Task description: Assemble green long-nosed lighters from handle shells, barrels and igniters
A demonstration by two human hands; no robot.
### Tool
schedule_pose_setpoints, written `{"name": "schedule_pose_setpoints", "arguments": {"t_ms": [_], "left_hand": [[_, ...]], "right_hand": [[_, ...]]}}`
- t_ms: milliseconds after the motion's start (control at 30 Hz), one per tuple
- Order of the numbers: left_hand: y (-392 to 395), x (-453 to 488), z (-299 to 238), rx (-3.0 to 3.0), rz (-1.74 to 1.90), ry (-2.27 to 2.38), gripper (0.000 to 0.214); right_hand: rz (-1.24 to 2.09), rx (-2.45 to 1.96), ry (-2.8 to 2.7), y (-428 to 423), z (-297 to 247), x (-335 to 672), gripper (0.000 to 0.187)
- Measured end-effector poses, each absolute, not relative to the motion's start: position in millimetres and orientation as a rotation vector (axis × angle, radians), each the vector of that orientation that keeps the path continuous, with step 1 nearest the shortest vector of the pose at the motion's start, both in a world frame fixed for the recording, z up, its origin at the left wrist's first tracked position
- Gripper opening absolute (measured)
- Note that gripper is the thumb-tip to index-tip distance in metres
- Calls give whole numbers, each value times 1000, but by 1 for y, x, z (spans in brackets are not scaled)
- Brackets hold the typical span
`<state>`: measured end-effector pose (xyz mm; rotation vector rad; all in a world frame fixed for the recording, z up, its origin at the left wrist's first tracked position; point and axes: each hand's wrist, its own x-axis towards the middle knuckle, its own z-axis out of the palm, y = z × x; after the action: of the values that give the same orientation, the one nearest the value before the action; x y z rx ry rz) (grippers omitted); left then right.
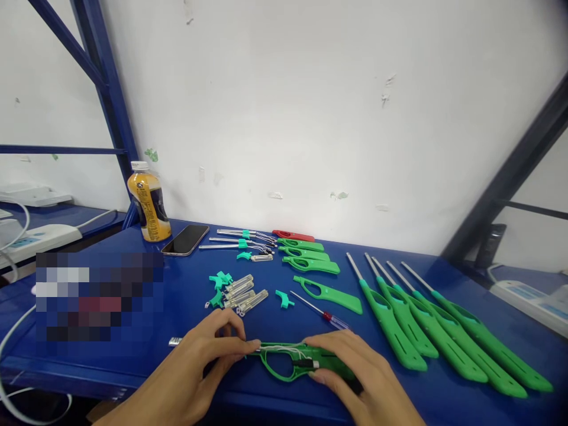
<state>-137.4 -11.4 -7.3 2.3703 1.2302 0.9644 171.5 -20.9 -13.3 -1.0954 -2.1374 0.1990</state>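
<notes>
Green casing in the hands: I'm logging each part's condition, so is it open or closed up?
Open: the green casing shows its inside, with white wires and a black part lying exposed.

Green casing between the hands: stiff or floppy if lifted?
The green casing is probably light and mostly stiff, given its thin-walled, plastic-looking shell. The slender loop might flex if squeezed. The white wires look floppy and could spring out, since they lie exposed in the open side.

Scuffed white wall (284, 118); blue table (181, 290), blue frame (109, 106).
</notes>
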Motion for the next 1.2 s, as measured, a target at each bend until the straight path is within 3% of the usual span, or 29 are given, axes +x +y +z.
{"name": "schedule_pose_setpoints", "arguments": {"t_ms": [533, 1200], "left_hand": [[-14, -140, 1, 2361, 821, 1101, 40], [-20, -143, 11, 2376, 716, 1293, 31]], "right_hand": [[404, -1183, -2119, -23, -9, 171, 31], [403, -1191, -2129, -24, -7, 170, 25]]}}
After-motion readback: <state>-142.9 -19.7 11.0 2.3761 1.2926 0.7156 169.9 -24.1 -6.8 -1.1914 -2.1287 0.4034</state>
